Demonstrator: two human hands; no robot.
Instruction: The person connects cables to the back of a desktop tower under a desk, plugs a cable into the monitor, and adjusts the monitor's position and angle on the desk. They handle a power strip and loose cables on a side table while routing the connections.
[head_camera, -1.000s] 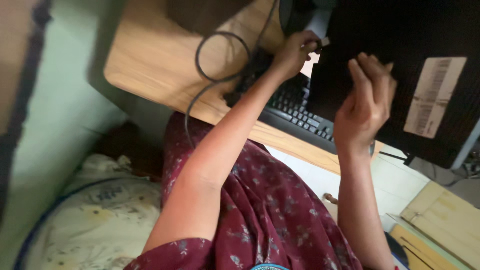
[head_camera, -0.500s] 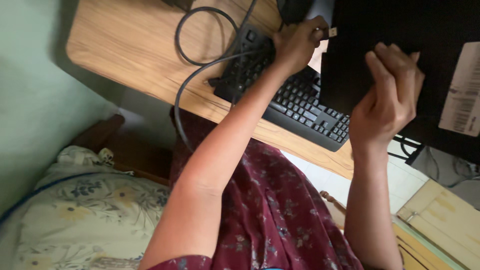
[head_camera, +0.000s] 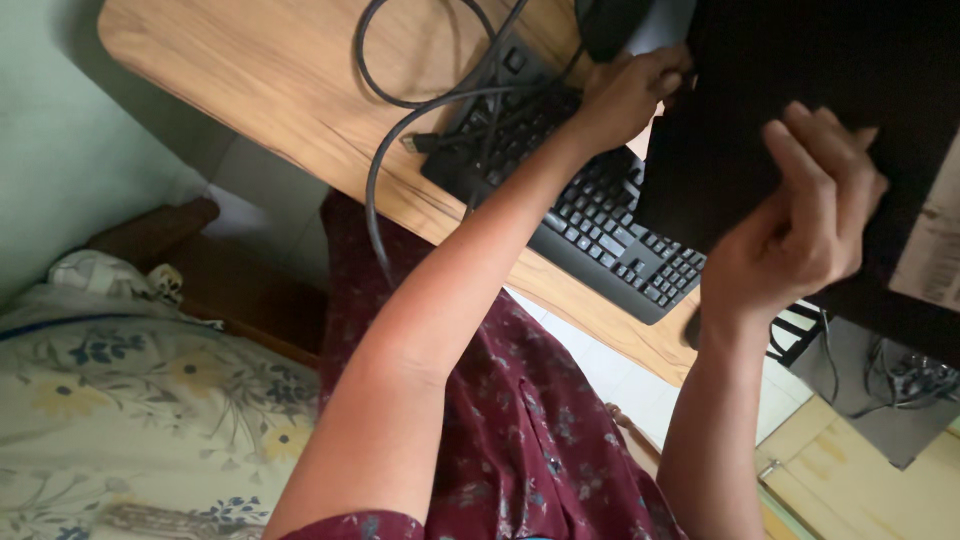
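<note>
The wooden desk (head_camera: 290, 90) carried everything, so places here are taken from it. The biggest thing on it was a black monitor (head_camera: 800, 70), tilted with its back toward the camera, standing at the desk's far right end and overhanging the edge. Beneath it, along the desk's near edge, lay a black keyboard (head_camera: 590, 215). A dark cable (head_camera: 400, 130) looped over the desk's middle and dropped off the near edge.

The right hand (head_camera: 810, 225) was curled against the monitor's back panel, steadying it. The left hand (head_camera: 630, 95) was closed at the panel's left edge; whatever it pinched was hidden, so I cannot tell if a plug sat there. A loose plug end (head_camera: 412, 143) lay on the desk beside the keyboard's left end, well apart from both hands. The cabling looked unfinished.
</note>
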